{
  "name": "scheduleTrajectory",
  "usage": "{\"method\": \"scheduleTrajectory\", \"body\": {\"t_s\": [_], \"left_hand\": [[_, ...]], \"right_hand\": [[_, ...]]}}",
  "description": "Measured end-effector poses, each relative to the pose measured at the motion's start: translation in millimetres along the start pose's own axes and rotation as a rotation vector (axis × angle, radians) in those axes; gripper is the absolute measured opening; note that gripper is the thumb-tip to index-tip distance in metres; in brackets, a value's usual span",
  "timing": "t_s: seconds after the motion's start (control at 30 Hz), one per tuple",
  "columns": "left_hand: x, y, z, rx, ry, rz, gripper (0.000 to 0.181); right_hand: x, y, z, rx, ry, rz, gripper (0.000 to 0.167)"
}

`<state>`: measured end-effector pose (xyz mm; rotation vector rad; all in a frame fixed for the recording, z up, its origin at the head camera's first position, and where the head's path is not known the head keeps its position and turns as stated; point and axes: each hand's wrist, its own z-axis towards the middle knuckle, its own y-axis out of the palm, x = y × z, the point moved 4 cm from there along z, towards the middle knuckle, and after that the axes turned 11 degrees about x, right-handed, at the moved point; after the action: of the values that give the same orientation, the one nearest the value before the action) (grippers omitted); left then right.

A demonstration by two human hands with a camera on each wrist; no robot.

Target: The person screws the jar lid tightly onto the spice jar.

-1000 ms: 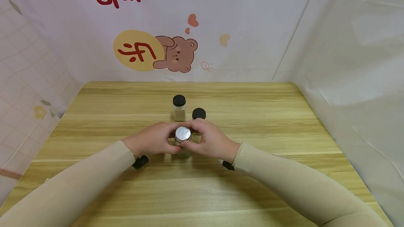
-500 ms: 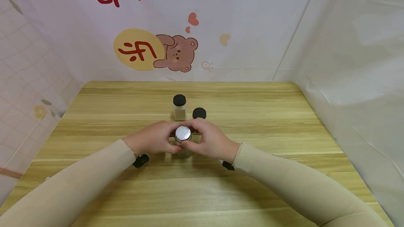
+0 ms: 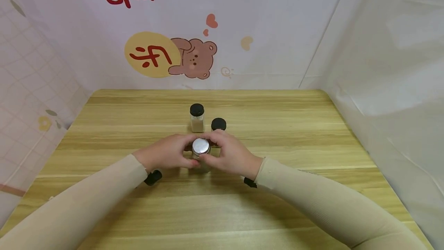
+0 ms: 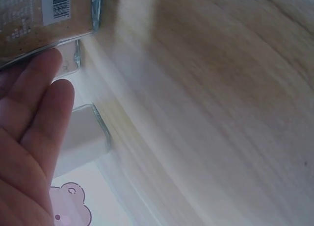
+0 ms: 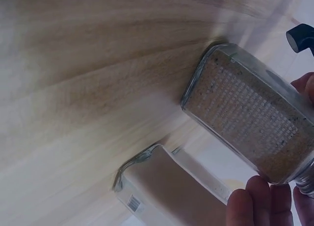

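A clear glass spice jar (image 3: 201,146) with a silver top stands upright at the middle of the table, between both hands. Speckled brown powder and printed text show through the jar (image 5: 245,113) in the right wrist view. My left hand (image 3: 170,151) holds it from the left, thumb in front and forefinger behind. From the right, my right hand (image 3: 231,154) grips the upper part near the silver top, thumb at the front. In the left wrist view, two fingers (image 4: 56,108) extend beside the jar (image 4: 29,25), whose barcode label is visible.
Just behind the hands are two more spice jars with black lids: one with pale powder (image 3: 197,122) and one (image 3: 219,124) mostly hidden by the right hand. A wooden table (image 3: 277,126) lies beneath. A printed cloth (image 3: 277,49) hangs at the back.
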<state>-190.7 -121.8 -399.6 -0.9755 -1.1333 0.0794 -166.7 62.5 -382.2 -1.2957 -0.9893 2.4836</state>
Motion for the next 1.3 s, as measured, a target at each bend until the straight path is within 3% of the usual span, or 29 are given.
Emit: {"method": "scheduleTrajectory", "body": {"t_s": [0.27,0.5,0.73,1.3], "left_hand": [[0.8,-1.8,1.4,0.015,0.012,0.046,0.050],[2.3,-2.1,1.6,0.000,-0.004,0.042,0.066],[4.8,-3.1,1.3,0.016,-0.024,0.052,0.055],[-1.3,1.4,-1.5,0.072,-0.022,0.134,0.067]], "right_hand": [[0.2,-2.0,1.2,-0.005,0.056,0.021,0.046],[-0.2,-2.8,1.3,-0.010,0.028,0.038,0.046],[-0.4,-2.7,3.5,-0.023,0.035,0.046,0.044],[1.9,-1.6,4.0,-0.039,0.018,0.074,0.041]]}}
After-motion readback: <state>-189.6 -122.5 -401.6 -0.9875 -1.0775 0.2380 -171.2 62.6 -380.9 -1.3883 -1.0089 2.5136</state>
